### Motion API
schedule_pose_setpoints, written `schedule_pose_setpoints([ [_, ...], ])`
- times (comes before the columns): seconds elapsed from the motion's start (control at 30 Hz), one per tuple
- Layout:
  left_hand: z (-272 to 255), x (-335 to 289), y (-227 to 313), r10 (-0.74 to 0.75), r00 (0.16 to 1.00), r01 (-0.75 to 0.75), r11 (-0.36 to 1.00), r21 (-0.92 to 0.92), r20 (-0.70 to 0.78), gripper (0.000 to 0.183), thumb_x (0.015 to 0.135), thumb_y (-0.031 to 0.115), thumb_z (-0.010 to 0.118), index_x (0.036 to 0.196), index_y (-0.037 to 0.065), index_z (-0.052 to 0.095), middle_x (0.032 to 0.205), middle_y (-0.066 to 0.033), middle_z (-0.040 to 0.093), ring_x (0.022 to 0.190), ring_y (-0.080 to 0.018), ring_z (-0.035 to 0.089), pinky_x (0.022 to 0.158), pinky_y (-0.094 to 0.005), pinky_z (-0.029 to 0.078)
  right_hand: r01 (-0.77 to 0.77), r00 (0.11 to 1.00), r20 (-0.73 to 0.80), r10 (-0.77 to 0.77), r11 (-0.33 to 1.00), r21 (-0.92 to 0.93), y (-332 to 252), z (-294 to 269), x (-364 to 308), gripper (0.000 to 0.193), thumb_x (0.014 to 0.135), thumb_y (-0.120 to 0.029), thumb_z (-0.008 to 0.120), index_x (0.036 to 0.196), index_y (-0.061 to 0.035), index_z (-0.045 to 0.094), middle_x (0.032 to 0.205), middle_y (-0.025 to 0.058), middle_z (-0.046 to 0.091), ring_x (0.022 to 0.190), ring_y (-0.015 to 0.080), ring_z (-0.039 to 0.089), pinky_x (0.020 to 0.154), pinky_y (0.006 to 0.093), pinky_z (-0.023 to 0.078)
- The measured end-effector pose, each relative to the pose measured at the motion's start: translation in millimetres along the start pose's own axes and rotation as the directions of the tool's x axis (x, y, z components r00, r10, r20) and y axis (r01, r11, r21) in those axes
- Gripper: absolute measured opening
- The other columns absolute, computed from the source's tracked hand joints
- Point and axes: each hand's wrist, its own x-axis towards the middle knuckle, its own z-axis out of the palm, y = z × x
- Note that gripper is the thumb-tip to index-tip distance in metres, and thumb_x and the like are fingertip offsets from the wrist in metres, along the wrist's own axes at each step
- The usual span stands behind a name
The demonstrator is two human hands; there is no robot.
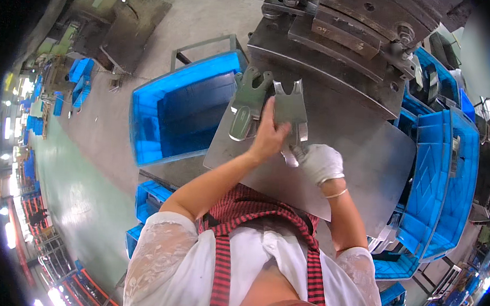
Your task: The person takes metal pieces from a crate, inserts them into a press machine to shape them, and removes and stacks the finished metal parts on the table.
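My bare left hand grips a flat, shiny metal part with a notched upper end, its thumb across the face and its fingers along the left edge. Just left of it lies a greenish-looking metal part with finger-like prongs at the top and a rounded lower end. My right hand, in a white glove, is closed close to the lower end of the held part. Narrow shiny metal shows beside its fingertips; what the fingers hold is partly hidden. Both hands are above a smooth metal sheet.
A heavy dark press die with bolts stands beyond the sheet. At the left is a blue bin; more blue bins stand at the right, with metal pieces near them. Green and grey floor stretches to the left.
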Motion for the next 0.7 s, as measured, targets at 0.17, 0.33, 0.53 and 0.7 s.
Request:
schedule_pose_setpoints([
  [0.17, -24, 16, 32, 0.29, 0.954, -0.192, 0.773, 0.605, -0.068, 0.072, 0.073, 0.022, 0.058, 0.127, -0.002, 0.016, 0.129, -0.0221, 0.023, 0.12, -0.0325, 0.022, 0.097, -0.0377, 0.021, -0.046, 0.886, -0.445, 0.128, 0.981, 0.19, 52, 5, 1, 0.031, 0.079, -0.036, 0.047, 0.069, -0.0081, 0.057, 0.068, 0.0161, 0.057, 0.066, 0.0344, 0.055, 0.059, 0.0425, 0.044],
  [0.33, -111, 56, -6, 0.115, 0.991, 0.014, 0.447, 0.894, -0.073, 0.054, 0.074, 0.035, 0.057, 0.109, -0.005, 0.043, 0.114, -0.0212, 0.041, 0.109, -0.0317, 0.036, 0.091, -0.0408, 0.029, 0.195, 0.812, -0.584, -0.023, 0.953, 0.233, 32, 9, 16, 0.025, 0.079, -0.03, 0.048, 0.073, -0.0082, 0.057, 0.068, 0.0158, 0.057, 0.065, 0.0341, 0.055, 0.057, 0.0418, 0.044],
  [0.53, -100, 73, 56, -0.346, 0.899, 0.29, 0.929, -0.23, -0.268, 0.038, 0.081, 0.036, 0.05, 0.093, 0.0, 0.055, 0.079, -0.0086, 0.059, 0.074, -0.0156, 0.052, 0.068, -0.0257, 0.041, 0.432, 0.822, -0.566, 0.067, 0.574, 0.695, -4, 13, 40, 0.024, 0.08, -0.027, 0.051, 0.088, -0.0045, 0.056, 0.074, 0.0186, 0.057, 0.07, 0.0347, 0.055, 0.058, 0.0393, 0.044],
  [0.7, -22, 76, 52, -0.123, 0.989, 0.114, 0.986, -0.119, -0.079, 0.044, 0.08, 0.038, 0.051, 0.102, 0.0, 0.049, 0.095, -0.0123, 0.052, 0.09, -0.0204, 0.047, 0.08, -0.0302, 0.036, 0.588, 0.739, -0.651, 0.176, 0.303, 0.75, -41, 16, 68, 0.017, 0.079, -0.014, 0.053, 0.091, -0.0009, 0.05, 0.067, 0.0164, 0.055, 0.058, 0.0224, 0.054, 0.053, 0.0302, 0.043],
])
